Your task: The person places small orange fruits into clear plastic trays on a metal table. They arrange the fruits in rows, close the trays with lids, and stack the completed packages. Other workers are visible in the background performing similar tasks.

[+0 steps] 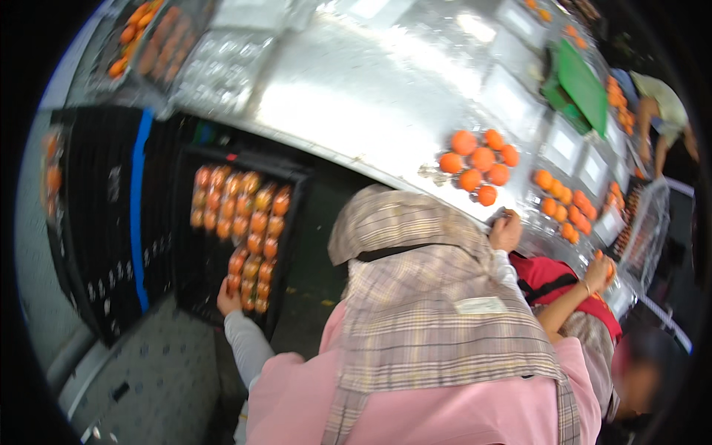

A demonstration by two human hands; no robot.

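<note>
At lower left, my left hand is at the near end of the wrapped orange fruit packs, with its fingers against the nearest pack. These packs lie in rows in a black plastic crate, whose near left part shows a bare floor. My right hand is at the edge of a shiny metal table, its fingers curled; whether it holds anything is unclear. Just beyond it, a cluster of loose orange fruit lies on the table. A plaid sun hat with a neck flap covers the middle of the view.
Stacked black crates with a blue strip stand at left. Clear plastic trays lie on the table's far left. A green bin stands at right. A co-worker's hand holds an orange fruit nearby; another person bends farther off.
</note>
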